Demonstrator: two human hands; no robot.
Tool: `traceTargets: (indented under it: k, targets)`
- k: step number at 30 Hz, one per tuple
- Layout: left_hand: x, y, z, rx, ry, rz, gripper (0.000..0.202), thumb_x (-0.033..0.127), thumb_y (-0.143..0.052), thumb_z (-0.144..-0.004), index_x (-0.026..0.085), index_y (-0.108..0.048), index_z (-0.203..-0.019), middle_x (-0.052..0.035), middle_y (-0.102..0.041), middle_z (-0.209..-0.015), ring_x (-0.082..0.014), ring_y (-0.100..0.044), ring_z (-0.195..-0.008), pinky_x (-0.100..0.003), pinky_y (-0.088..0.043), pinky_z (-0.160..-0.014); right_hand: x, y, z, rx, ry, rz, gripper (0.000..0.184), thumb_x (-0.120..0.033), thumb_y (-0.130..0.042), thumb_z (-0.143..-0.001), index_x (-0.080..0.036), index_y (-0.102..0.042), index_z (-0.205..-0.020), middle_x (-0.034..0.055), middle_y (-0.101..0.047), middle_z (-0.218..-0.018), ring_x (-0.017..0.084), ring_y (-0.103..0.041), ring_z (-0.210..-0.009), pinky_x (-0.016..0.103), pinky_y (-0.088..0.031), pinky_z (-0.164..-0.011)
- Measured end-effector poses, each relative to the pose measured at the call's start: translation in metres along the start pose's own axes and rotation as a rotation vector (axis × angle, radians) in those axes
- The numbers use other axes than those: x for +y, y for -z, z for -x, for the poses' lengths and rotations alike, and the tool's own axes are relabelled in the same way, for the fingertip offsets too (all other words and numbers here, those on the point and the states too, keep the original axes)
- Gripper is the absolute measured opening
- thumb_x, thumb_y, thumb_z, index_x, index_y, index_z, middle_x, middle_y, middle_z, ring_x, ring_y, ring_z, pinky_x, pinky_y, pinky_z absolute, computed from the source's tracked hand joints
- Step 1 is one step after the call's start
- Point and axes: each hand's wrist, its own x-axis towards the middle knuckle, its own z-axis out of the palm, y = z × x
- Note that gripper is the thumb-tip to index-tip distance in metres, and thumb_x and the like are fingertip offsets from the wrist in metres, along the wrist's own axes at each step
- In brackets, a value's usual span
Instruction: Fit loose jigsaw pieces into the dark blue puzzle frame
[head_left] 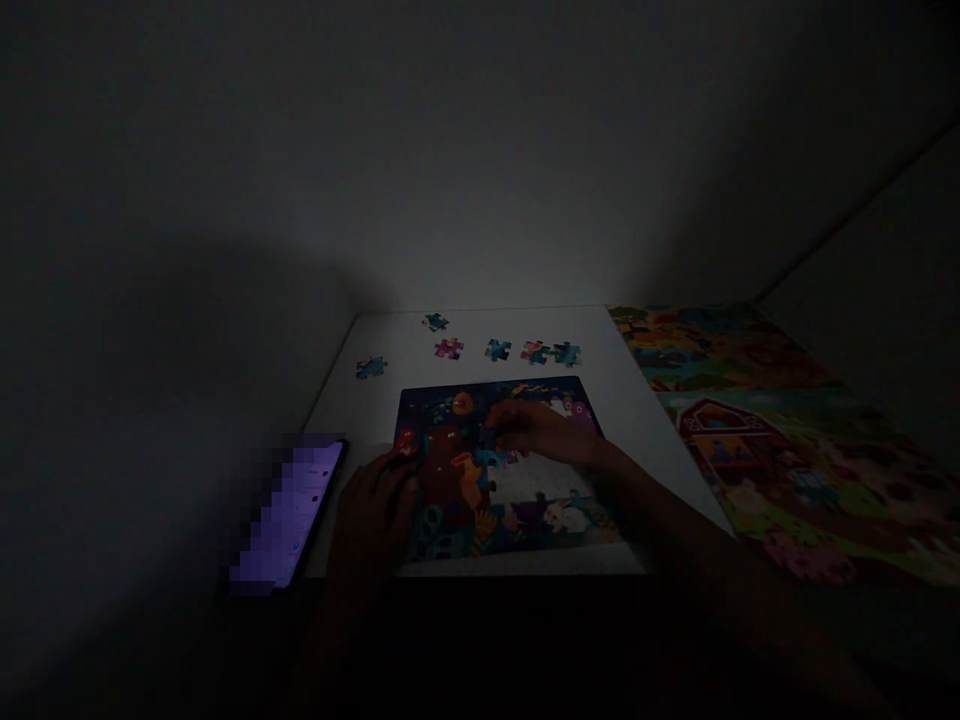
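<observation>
A partly assembled jigsaw puzzle (457, 470) with colourful cartoon animals lies flat on the white table, in dim light. Its right middle part has a pale gap (532, 480) where the backing shows. Over the upper middle of the picture, my right hand (536, 428) has its fingertips pinched at a small bluish puzzle piece (491, 457), partly hidden by the fingers. My left hand (379, 495) rests on the puzzle's left edge, fingers loosely bent and apart, with nothing visible in them.
Loose puzzle pieces lie behind the puzzle, among them a pink one (449, 349), a teal one (568, 354) and one at the left (370, 367). A lit phone (300, 520) lies left. At right are a farm picture (795, 480) and another colourful picture (720, 345).
</observation>
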Motion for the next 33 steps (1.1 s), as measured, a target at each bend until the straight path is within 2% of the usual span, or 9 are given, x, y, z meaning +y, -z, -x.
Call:
traceTargets:
  k: [9,18,27,33]
  targets:
    - [0.003,0.003,-0.001,-0.025,0.032,-0.006,0.033,0.040,-0.043,-0.099,0.022,-0.068,-0.108,-0.0085,-0.065,-0.125,-0.0261,-0.060,-0.114,-0.047,-0.048,-0.101,0.003,-0.007,0.002,-0.018,0.032,-0.015,0.018,-0.022,-0.068,-0.077,-0.021,-0.063,-0.095,-0.0022,-0.063,-0.083,0.013,-0.058,-0.074,0.028,-0.047,-0.070]
    - [0.002,0.001,0.001,-0.032,0.044,-0.005,0.033,0.040,-0.043,-0.099,0.021,-0.068,-0.109,-0.0094,-0.064,-0.128,-0.0273,-0.059,-0.117,-0.051,-0.046,-0.103,0.004,-0.004,0.001,0.013,0.077,0.121,0.012,-0.020,-0.062,-0.081,-0.022,-0.069,-0.090,-0.0009,-0.064,-0.082,0.014,-0.059,-0.075,0.029,-0.046,-0.071]
    - [-0.008,-0.005,0.004,0.029,-0.023,-0.024,0.029,0.037,-0.045,-0.099,0.024,-0.068,-0.110,-0.0079,-0.065,-0.125,-0.0262,-0.060,-0.114,-0.050,-0.050,-0.098,0.006,-0.006,0.001,0.015,0.089,0.091,0.010,-0.020,-0.062,-0.083,-0.022,-0.068,-0.090,-0.0008,-0.063,-0.083,0.014,-0.059,-0.075,0.029,-0.048,-0.072]
    - [-0.011,-0.008,0.006,0.038,-0.002,-0.018,0.026,0.035,-0.047,-0.097,0.027,-0.068,-0.112,-0.0058,-0.065,-0.124,-0.0249,-0.061,-0.113,-0.049,-0.052,-0.096,0.012,-0.005,0.000,0.048,0.096,0.074,0.012,-0.022,-0.064,-0.082,-0.023,-0.067,-0.094,0.0008,-0.064,-0.092,0.016,-0.060,-0.083,0.029,-0.049,-0.073]
